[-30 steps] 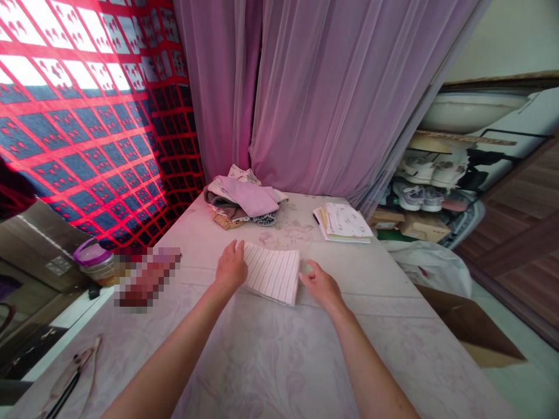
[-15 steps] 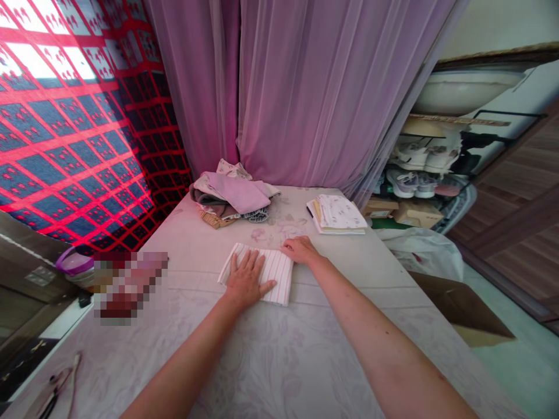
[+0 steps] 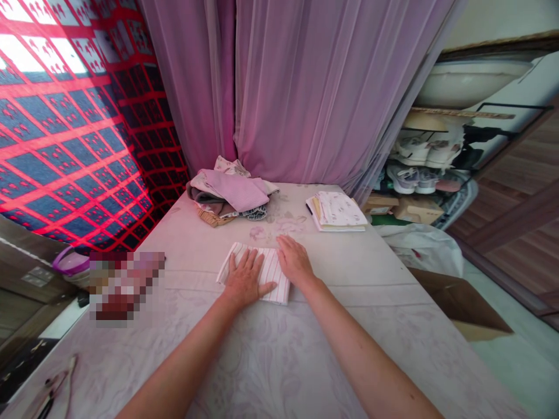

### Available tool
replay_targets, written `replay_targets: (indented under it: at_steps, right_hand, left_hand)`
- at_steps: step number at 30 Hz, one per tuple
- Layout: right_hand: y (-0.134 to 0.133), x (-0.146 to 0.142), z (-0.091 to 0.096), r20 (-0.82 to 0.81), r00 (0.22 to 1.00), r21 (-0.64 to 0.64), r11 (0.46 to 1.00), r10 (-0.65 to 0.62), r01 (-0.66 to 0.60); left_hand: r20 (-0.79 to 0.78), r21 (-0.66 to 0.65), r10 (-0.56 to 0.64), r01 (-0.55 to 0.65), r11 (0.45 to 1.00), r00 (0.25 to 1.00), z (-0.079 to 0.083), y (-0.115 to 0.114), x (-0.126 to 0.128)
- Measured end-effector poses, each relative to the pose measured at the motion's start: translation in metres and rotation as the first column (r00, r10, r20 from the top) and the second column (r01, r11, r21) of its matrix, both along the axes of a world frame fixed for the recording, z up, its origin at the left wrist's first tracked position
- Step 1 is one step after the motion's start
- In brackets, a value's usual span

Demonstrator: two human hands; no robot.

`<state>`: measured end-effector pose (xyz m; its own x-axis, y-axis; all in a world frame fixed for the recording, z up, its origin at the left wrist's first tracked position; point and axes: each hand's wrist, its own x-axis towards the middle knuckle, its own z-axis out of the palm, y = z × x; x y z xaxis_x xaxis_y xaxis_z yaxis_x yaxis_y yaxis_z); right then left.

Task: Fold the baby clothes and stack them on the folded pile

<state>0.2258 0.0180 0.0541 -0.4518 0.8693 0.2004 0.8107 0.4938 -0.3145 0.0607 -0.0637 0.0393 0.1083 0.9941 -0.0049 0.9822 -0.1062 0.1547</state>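
Observation:
A white cloth with pink stripes [image 3: 271,269], folded into a flat rectangle, lies on the patterned tablecloth [image 3: 279,355] before me. My left hand [image 3: 246,278] rests flat on it with the fingers spread. Along the cloth's right edge lies my right hand [image 3: 296,261], its fingers stretched out and touching the edge. Behind the cloth, to the left, a pile of loose fabrics [image 3: 233,191] fills a wicker basket [image 3: 213,217]. A stack of folded cloths [image 3: 338,212], the top one white with small prints, sits to the right.
A blurred-out patch [image 3: 126,288] covers something at the table's left side. Cables [image 3: 61,384] lie at the near left corner. Purple curtains [image 3: 305,93] hang behind the table. On the right are a shelf with shoes [image 3: 410,174] and an open cardboard box [image 3: 458,305].
My right hand has gone from pinching the cloth's far right corner to lying with fingers extended along its right edge. The left hand stays on the cloth. The view has shifted slightly.

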Motion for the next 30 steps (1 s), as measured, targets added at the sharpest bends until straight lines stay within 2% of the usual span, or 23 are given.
replay_targets:
  at_steps: [4,7,12,18,21,24,26,27,30]
  right_hand:
    - [-0.016,-0.005,-0.016,0.12,0.993,-0.168,0.985,-0.012,0.032]
    - [-0.016,-0.004,-0.016,0.136,0.991,-0.2,0.979,-0.019,0.046]
    - [-0.035,-0.005,-0.006,0.077,0.996,-0.128,0.99,-0.048,0.057]
    - [-0.07,-0.012,-0.02,0.092,0.995,-0.114,0.993,0.026,-0.016]
    - [-0.067,-0.005,-0.024,0.042,0.999,-0.103,0.995,0.01,-0.005]
    - [-0.056,0.013,-0.026,-0.11,0.989,-0.033,0.995,-0.101,0.098]
    - [-0.051,0.027,-0.028,-0.183,0.965,-0.011,0.982,-0.186,0.187]
    - [-0.051,0.032,-0.029,-0.194,0.957,-0.016,0.976,-0.214,0.215]
    - [-0.056,0.038,-0.029,-0.169,0.959,-0.058,0.974,-0.225,0.219]
  left_hand:
    - [-0.002,-0.004,0.008,-0.008,1.0,1.0,0.0,0.001,0.001]
    - [-0.002,-0.011,0.017,-0.017,1.0,1.0,0.0,0.003,0.0]
    - [0.042,-0.065,0.015,-0.012,0.998,0.999,0.002,0.007,-0.007]
    - [0.028,0.011,0.004,-0.004,1.0,1.0,-0.003,0.009,-0.008]
    - [0.076,0.023,0.004,-0.006,1.0,0.997,0.002,0.009,-0.013]
    - [0.192,0.125,0.013,-0.038,0.991,0.981,0.015,0.008,-0.033]
    - [0.25,0.157,0.114,-0.156,0.975,0.962,0.025,0.006,-0.052]
    - [0.265,0.115,0.199,-0.235,0.965,0.944,0.029,0.005,-0.061]
    - [0.252,-0.136,0.425,-0.403,0.905,0.869,0.038,0.004,-0.08]
